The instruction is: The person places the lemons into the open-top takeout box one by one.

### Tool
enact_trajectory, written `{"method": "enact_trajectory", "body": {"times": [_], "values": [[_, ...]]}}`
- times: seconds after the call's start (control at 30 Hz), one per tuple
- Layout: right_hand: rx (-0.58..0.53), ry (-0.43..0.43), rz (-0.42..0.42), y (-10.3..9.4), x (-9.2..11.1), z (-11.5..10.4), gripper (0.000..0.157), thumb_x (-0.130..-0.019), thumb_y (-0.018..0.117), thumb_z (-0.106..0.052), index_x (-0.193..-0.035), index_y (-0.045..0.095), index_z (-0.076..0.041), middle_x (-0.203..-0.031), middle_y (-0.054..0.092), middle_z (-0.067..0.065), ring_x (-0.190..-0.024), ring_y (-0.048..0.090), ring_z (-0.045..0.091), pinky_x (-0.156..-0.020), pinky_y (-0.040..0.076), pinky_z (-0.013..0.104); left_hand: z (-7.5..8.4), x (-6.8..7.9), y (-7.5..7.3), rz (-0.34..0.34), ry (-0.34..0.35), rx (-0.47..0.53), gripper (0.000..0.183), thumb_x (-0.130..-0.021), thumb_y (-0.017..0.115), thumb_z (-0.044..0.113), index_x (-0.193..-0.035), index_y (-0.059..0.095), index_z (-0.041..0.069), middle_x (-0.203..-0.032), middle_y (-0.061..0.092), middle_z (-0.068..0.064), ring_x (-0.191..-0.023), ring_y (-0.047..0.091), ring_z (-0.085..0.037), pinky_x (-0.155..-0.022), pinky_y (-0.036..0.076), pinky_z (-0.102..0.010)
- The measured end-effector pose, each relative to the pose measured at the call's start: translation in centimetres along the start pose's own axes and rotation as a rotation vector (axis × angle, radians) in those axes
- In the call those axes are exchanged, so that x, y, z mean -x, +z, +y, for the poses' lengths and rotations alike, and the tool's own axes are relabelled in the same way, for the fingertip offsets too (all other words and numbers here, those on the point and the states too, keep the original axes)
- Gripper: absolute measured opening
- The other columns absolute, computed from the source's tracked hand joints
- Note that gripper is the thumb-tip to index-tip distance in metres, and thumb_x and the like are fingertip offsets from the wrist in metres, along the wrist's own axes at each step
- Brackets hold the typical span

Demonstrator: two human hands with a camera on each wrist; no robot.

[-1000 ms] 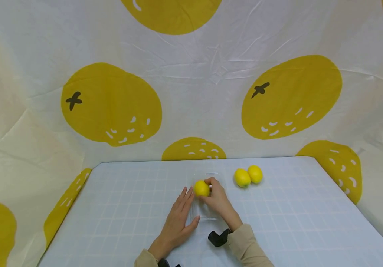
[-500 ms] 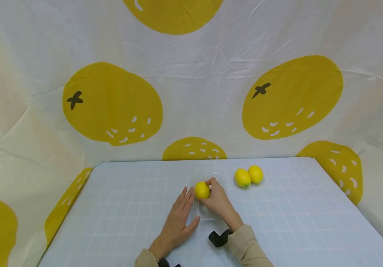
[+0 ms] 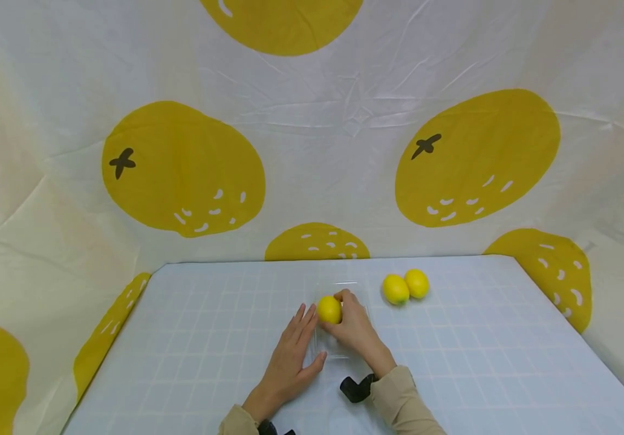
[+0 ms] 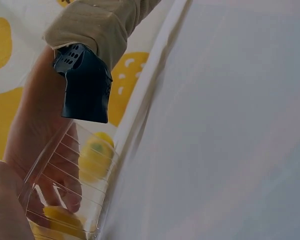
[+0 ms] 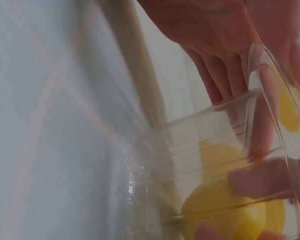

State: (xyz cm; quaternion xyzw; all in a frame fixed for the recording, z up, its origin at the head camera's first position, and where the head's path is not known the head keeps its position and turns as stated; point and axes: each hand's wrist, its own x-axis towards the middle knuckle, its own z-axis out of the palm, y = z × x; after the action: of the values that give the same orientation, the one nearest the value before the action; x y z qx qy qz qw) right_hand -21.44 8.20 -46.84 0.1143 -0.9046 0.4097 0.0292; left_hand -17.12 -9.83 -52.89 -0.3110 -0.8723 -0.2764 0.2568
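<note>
A clear plastic container [image 3: 339,356] stands in the middle of the table, in front of the person. Inside its walls, my right hand [image 3: 357,326] grips a yellow lemon [image 3: 329,310] between thumb and fingers. The right wrist view shows this lemon [image 5: 222,210] low behind the transparent wall, with more yellow behind it. My left hand [image 3: 288,356] lies along the container's left side, fingers straight and thumb spread, fingertips right at the rim. In the left wrist view the ribbed container wall [image 4: 82,187] stands between that camera and the right hand.
Two more lemons, a nearer one [image 3: 395,289] and a farther one [image 3: 417,283], sit side by side right of the container. A pale checked cloth [image 3: 208,338] covers the table. Behind hangs a white curtain [image 3: 323,151] with a yellow fruit print. Black wrist mounts [image 3: 357,388] jut from the sleeves.
The lemon in the right hand has shifted very slightly toward the near side of the container. My left hand and the two other lemons keep their places.
</note>
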Motion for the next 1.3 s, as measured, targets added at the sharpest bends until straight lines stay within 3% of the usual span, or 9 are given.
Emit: {"method": "enact_trajectory", "body": {"times": [0.23, 0.37, 0.47, 0.57, 0.83, 1.3], "values": [[-0.076, 0.024, -0.033, 0.01, -0.23, 0.24, 0.059, -0.077, 0.078, -0.006, -0.125, 0.045, 0.003, -0.117, 0.054, 0.023, -0.059, 0.059, 0.017, -0.06, 0.055, 0.032, -0.02, 0.03, 0.01, -0.003, -0.005, 0.001, 0.069, -0.091, 0.06, 0.033, -0.149, 0.04, 0.001, -0.158, 0.034, -0.013, -0.145, 0.029, -0.036, -0.111, 0.033, -0.056], [-0.071, 0.007, -0.016, 0.09, -0.32, 0.37, 0.065, -0.075, 0.079, -0.006, -0.132, 0.048, -0.001, -0.123, 0.054, 0.022, -0.079, 0.063, 0.023, -0.072, 0.057, 0.04, -0.03, -0.04, -0.03, 0.0, -0.003, 0.007, 0.069, -0.091, 0.06, 0.033, -0.149, 0.041, 0.001, -0.159, 0.033, -0.012, -0.145, 0.029, -0.036, -0.11, 0.033, -0.057], [-0.02, -0.028, 0.019, 0.13, -0.44, 0.57, 0.067, -0.072, 0.08, -0.008, -0.133, 0.053, -0.004, -0.124, 0.055, 0.02, -0.098, 0.057, 0.028, -0.086, 0.053, 0.046, 0.0, -0.1, -0.06, -0.001, -0.005, 0.011, 0.068, -0.092, 0.06, 0.033, -0.149, 0.041, 0.001, -0.158, 0.034, -0.013, -0.145, 0.029, -0.036, -0.11, 0.034, -0.058], [-0.011, -0.031, 0.033, 0.18, -0.49, 0.76, 0.065, -0.071, 0.08, -0.007, -0.13, 0.055, -0.001, -0.123, 0.055, 0.022, -0.094, 0.056, 0.028, -0.084, 0.053, 0.046, 0.06, -0.12, -0.04, -0.003, -0.007, 0.013, 0.068, -0.092, 0.06, 0.033, -0.149, 0.041, 0.001, -0.157, 0.035, -0.014, -0.145, 0.029, -0.036, -0.109, 0.034, -0.058], [-0.09, 0.005, 0.067, 0.1, -0.54, 0.87, 0.06, -0.076, 0.075, -0.001, -0.131, 0.05, 0.005, -0.123, 0.048, 0.029, -0.063, 0.05, 0.015, -0.06, 0.049, 0.025, 0.08, -0.1, -0.01, -0.011, -0.011, 0.001, 0.068, -0.092, 0.059, 0.033, -0.149, 0.041, 0.001, -0.158, 0.034, -0.013, -0.146, 0.028, -0.036, -0.109, 0.033, -0.059], [-0.138, 0.032, 0.075, -0.09, -0.38, 0.25, 0.056, -0.082, 0.075, -0.002, -0.132, 0.051, 0.0, -0.123, 0.047, 0.024, -0.055, 0.053, 0.012, -0.055, 0.05, 0.022, -0.02, -0.03, 0.06, -0.018, -0.024, 0.001, 0.069, -0.091, 0.061, 0.033, -0.149, 0.041, 0.002, -0.158, 0.034, -0.012, -0.146, 0.027, -0.034, -0.111, 0.033, -0.057]]}}
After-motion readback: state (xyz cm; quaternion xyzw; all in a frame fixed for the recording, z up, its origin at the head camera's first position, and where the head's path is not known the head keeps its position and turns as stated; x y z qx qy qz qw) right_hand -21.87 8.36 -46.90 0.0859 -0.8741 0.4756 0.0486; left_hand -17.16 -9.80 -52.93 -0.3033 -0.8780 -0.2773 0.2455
